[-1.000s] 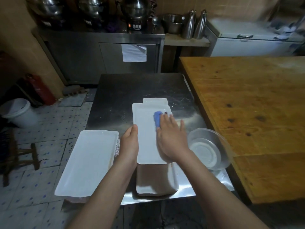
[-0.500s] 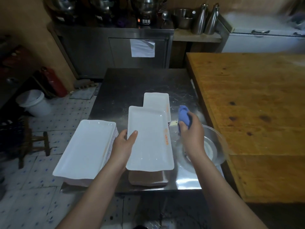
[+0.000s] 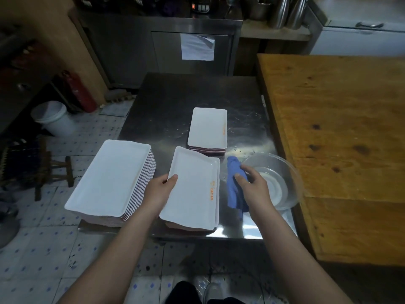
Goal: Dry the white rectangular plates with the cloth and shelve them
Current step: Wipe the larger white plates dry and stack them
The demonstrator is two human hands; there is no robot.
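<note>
A white rectangular plate (image 3: 192, 189) with an orange mark lies face up on a short pile at the near edge of the steel table (image 3: 175, 102). My left hand (image 3: 161, 191) grips its left rim, thumb on top. My right hand (image 3: 252, 187) holds a blue cloth (image 3: 234, 187) that hangs down beside the plate's right edge. A tall stack of white plates (image 3: 109, 178) stands at the left. A smaller stack (image 3: 208, 128) sits farther back on the table.
A clear glass bowl (image 3: 282, 185) with water stands right of my right hand. A large wooden table (image 3: 339, 128) borders the steel one on the right. A white bucket (image 3: 52, 117) and a stool (image 3: 52, 170) are on the tiled floor, left. Steel cabinets line the back.
My right hand lifted the cloth off the plate and moved it right, beside the bowl, then lower. The plate in my left hand came down level onto the near pile.
</note>
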